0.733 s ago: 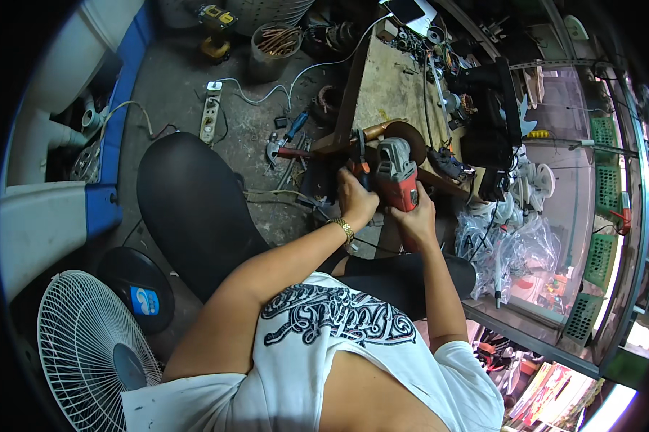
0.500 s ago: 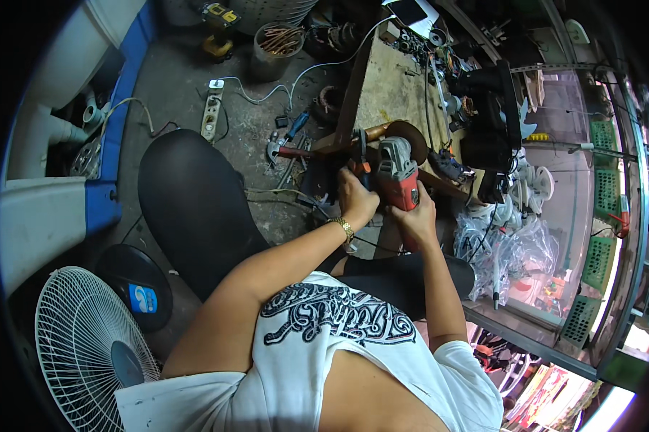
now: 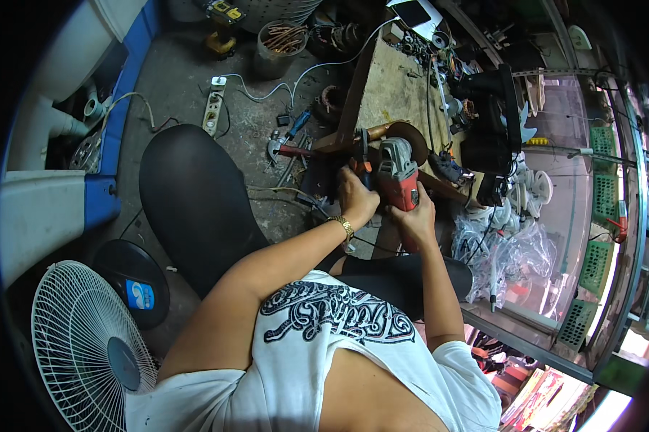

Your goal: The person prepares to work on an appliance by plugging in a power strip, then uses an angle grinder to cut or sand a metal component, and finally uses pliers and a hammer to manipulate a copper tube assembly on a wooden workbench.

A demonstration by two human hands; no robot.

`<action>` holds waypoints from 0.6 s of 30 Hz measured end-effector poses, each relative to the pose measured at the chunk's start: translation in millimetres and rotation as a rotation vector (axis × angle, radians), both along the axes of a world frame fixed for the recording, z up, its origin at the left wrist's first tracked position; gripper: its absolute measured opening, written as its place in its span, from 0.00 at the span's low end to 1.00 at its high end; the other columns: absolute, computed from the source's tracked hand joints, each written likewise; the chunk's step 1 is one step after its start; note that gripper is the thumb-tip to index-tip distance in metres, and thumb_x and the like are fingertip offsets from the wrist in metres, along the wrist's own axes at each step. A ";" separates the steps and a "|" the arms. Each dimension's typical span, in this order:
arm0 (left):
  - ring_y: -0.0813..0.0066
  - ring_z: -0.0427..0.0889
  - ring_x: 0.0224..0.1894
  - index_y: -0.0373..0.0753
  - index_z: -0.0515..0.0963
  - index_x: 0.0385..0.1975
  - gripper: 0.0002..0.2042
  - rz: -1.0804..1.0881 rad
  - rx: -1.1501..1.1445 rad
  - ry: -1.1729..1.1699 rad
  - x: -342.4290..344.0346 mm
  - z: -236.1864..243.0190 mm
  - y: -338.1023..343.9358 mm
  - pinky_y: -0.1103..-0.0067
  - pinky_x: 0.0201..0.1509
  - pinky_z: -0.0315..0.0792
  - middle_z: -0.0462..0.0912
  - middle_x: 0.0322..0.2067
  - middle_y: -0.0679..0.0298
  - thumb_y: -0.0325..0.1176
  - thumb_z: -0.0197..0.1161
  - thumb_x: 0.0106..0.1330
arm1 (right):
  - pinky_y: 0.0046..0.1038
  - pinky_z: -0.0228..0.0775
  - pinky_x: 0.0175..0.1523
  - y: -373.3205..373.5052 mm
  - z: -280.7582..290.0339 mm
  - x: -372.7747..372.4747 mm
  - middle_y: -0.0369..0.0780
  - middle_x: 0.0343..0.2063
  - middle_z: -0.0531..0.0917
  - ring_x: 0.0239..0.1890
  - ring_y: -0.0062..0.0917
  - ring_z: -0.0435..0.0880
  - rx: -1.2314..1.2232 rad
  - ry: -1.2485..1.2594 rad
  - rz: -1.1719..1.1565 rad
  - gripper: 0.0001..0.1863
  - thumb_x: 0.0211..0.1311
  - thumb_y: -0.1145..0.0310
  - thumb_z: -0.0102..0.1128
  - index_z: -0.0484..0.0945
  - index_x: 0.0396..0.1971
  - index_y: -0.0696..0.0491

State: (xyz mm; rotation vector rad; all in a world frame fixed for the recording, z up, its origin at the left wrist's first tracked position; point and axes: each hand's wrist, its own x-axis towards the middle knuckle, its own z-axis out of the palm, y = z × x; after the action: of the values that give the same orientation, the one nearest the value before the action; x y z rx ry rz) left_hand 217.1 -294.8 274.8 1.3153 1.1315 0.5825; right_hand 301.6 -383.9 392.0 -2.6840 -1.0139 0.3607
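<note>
My right hand point(image 3: 417, 216) wraps round the red body of an angle grinder point(image 3: 398, 173) with a grey metal head. Its brown disc point(image 3: 411, 137) stands beside a copper-coloured cylindrical piece point(image 3: 377, 132) at the workbench's near edge. Closed fingers of my left hand point(image 3: 358, 197) hold a dark tool with orange parts point(image 3: 363, 160), which reaches up to that piece. It looks like a pair of pliers or a clamp; I cannot tell which. Where the disc and the piece meet is hard to make out.
The wooden workbench point(image 3: 396, 83) carries cables and small parts. A hammer point(image 3: 290, 150), a blue-handled screwdriver point(image 3: 298, 124) and a power strip point(image 3: 213, 106) lie on the floor. Behind stand a bucket of copper pieces point(image 3: 272, 61) and a yellow drill point(image 3: 221, 32). A white fan point(image 3: 87, 345) is at left.
Both hands keep their grips and nearly the same places. The view has shifted very slightly; nothing is visibly taken up or let go.
</note>
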 end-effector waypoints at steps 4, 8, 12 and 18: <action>0.33 0.74 0.56 0.25 0.61 0.57 0.32 -0.009 -0.015 -0.015 -1.7 5.2 1.4 0.55 0.64 0.68 0.72 0.53 0.33 0.23 0.62 0.50 | 0.37 0.73 0.61 0.2 1.4 -1.1 0.57 0.51 0.84 0.55 0.44 0.85 0.006 -0.002 -0.006 0.54 0.36 0.59 0.82 0.67 0.64 0.70; 0.33 0.75 0.54 0.27 0.62 0.54 0.29 0.030 0.022 -0.010 -2.4 1.7 2.9 0.54 0.61 0.69 0.73 0.51 0.35 0.23 0.62 0.50 | 0.37 0.73 0.61 2.6 -2.0 -0.9 0.57 0.51 0.84 0.55 0.44 0.85 -0.002 -0.006 0.002 0.54 0.36 0.59 0.82 0.67 0.65 0.69; 0.33 0.75 0.54 0.27 0.62 0.54 0.29 0.014 0.011 -0.012 -1.1 2.4 2.4 0.54 0.61 0.69 0.72 0.51 0.35 0.24 0.62 0.49 | 0.36 0.74 0.60 -2.5 -6.9 2.6 0.56 0.50 0.84 0.54 0.43 0.85 0.012 -0.031 0.005 0.53 0.36 0.59 0.82 0.68 0.64 0.68; 0.33 0.74 0.56 0.27 0.63 0.54 0.29 0.013 -0.005 -0.033 0.0 -3.0 0.3 0.54 0.62 0.68 0.72 0.51 0.35 0.24 0.63 0.49 | 0.38 0.74 0.59 0.5 -9.0 5.0 0.56 0.48 0.85 0.52 0.44 0.85 0.047 -0.037 0.024 0.51 0.36 0.59 0.82 0.70 0.62 0.67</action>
State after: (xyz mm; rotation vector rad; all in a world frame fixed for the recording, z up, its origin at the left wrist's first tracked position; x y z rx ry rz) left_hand 217.2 -294.5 271.8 1.2903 1.1150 0.6081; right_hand 306.6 -383.5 383.0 -2.6479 -1.0531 0.2891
